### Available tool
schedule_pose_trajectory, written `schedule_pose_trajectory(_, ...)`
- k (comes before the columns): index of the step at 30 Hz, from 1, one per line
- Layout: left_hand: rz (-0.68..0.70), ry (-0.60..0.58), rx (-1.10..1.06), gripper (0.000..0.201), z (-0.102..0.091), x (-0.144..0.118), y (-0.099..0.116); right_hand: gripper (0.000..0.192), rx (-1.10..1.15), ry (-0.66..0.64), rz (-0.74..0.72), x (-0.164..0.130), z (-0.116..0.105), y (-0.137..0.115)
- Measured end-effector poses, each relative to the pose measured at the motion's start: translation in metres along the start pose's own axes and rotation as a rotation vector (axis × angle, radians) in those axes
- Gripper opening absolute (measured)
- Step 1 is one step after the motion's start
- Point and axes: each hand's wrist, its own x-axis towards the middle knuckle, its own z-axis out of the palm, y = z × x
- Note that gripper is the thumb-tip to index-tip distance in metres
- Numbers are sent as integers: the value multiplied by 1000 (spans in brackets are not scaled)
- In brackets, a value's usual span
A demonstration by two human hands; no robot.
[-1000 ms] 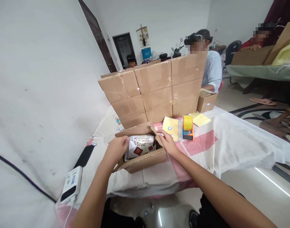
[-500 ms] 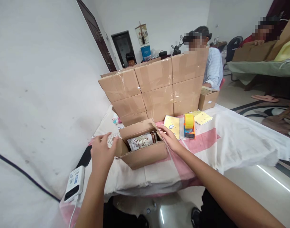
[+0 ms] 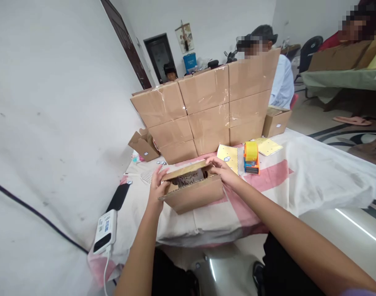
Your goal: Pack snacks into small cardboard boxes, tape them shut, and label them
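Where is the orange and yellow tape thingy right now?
In the head view, the orange tape dispenser with its yellow roll stands on the pink-and-white cloth-covered table, right of the open cardboard box, between two yellow sheets and before the stacked brown cartons.
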Motion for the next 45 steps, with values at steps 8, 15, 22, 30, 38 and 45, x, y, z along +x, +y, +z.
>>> schedule_pose_trajectory(8, -36, -43, -14, 44, 3, 11, -1, 29, -258, -280, -50, -6, -22, -26)
schedule_pose_trajectory(15, -103, -24, -66, 62, 8, 5, 3, 72, -316, -511, 186, -32, -50, -58)
schedule_pose_trajectory(22, -137, -25, -95, 65, 7, 1, 8, 67, -250, 74, 110, -38, 5, -30)
schedule_pose_trajectory(30, 8, -9, 155, 38, 14, -8, 18, 77, -280, 228, 113, -36, 25, -20)
schedule_pose_trajectory(38, 225, -50, 587, 21, 35, -29, 48, 69, -268, 208, 71, -33, 21, -14)
schedule_pose_trajectory(45, 293, -164, 1010, 52, 78, -58, 67, 50, -330, 343, 30, -24, 4, -17)
